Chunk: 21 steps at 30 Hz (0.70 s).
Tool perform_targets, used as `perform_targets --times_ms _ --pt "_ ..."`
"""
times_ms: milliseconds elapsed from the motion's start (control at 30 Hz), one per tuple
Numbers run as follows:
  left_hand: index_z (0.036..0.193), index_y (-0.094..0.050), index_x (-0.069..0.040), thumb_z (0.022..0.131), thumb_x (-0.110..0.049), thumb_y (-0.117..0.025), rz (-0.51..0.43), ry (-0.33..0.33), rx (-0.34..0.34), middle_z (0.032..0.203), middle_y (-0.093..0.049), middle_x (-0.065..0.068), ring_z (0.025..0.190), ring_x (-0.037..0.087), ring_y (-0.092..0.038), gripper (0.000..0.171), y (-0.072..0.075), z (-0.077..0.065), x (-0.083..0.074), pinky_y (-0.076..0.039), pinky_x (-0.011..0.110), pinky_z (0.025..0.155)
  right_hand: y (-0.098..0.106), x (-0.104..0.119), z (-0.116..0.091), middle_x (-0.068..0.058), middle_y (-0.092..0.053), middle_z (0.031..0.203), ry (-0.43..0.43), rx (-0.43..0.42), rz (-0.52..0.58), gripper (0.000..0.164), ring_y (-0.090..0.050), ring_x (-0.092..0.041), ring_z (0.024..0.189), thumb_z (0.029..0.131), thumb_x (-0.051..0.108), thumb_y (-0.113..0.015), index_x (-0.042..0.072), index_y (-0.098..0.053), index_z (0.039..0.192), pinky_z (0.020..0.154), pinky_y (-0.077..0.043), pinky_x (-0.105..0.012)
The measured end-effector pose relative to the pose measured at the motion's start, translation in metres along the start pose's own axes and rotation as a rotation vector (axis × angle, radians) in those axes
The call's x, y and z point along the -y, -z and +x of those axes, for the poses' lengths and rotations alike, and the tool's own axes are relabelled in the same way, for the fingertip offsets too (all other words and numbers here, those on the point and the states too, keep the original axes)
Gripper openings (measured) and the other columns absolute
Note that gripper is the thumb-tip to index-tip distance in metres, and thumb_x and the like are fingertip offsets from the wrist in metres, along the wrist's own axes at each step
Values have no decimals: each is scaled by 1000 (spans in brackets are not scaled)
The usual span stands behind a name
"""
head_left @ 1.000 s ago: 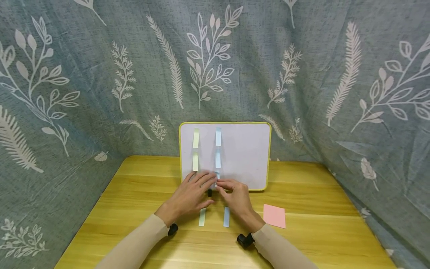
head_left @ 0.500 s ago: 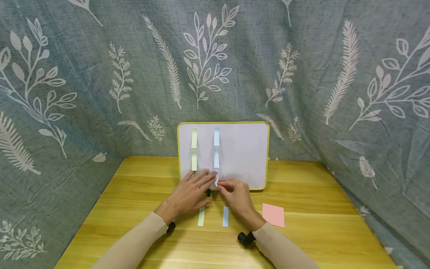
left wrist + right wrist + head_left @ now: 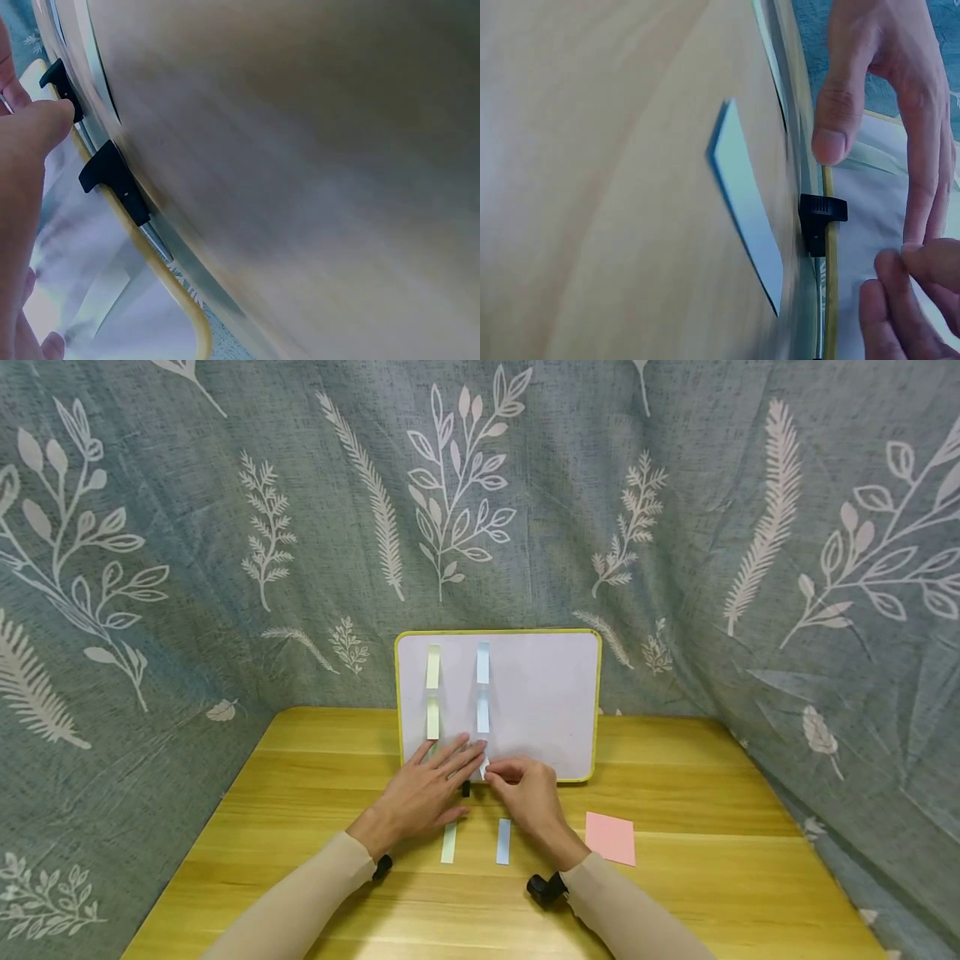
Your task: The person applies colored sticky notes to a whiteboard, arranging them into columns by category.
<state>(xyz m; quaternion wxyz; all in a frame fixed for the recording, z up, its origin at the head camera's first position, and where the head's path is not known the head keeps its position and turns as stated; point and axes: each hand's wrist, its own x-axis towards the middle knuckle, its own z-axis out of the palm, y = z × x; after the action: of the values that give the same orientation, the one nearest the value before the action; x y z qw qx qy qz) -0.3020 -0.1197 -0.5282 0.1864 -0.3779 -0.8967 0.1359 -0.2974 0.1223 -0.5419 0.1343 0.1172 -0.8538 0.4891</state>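
Observation:
A yellow-edged whiteboard (image 3: 543,702) leans at the back of the table. Two pale green paper strips, upper (image 3: 433,667) and lower (image 3: 432,718), hang on its left part. Right of them are two light blue strips, upper (image 3: 483,662) and lower (image 3: 483,710). Below these, my right hand (image 3: 528,793) pinches the lower end of another light blue strip (image 3: 483,767) between thumb and fingers. My left hand (image 3: 423,787) lies with spread, straight fingers over the board's lower left, fingertips at that strip's upper part. Its fingers partly cover a green strip beneath.
On the wood table (image 3: 300,827) in front lie a green strip pad (image 3: 448,845) and a blue strip pad (image 3: 503,842). A pink square note (image 3: 610,838) sits to the right. Black board feet (image 3: 116,180) stick out under the board's lower edge.
The bent blue strip has straightened a little between the two hands. My left fingertips have shifted slightly up at its top, while the right hand keeps its pinch almost in place.

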Motion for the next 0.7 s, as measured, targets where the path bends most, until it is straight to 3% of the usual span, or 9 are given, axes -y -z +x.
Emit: perform_targets --times_ms 167,333,700 --pt "187 -31 -21 114 -73 -61 -9 3 15 198 -21 -4 184 23 -21 94 0 0 0 -41 60 141 0 -2 2 -11 -91 103 -103 34 143 8 -90 -30 93 103 8 -90 7 -91 110 78 -71 -28" --pt "187 -30 -21 113 -73 -63 -13 1 21 198 -20 -3 185 25 -19 97 0 1 -2 -41 62 141 0 -6 4 -17 -89 100 -191 57 271 11 -90 -41 93 105 6 -87 1 -88 115 80 -74 -40" --pt "187 -31 -21 110 -70 -70 -13 5 1 197 -23 -4 184 23 -22 100 1 3 -3 -45 63 138 -2 -5 6 -21 -89 100 -269 95 280 16 -90 -40 87 103 8 -89 -1 -89 117 77 -74 -45"
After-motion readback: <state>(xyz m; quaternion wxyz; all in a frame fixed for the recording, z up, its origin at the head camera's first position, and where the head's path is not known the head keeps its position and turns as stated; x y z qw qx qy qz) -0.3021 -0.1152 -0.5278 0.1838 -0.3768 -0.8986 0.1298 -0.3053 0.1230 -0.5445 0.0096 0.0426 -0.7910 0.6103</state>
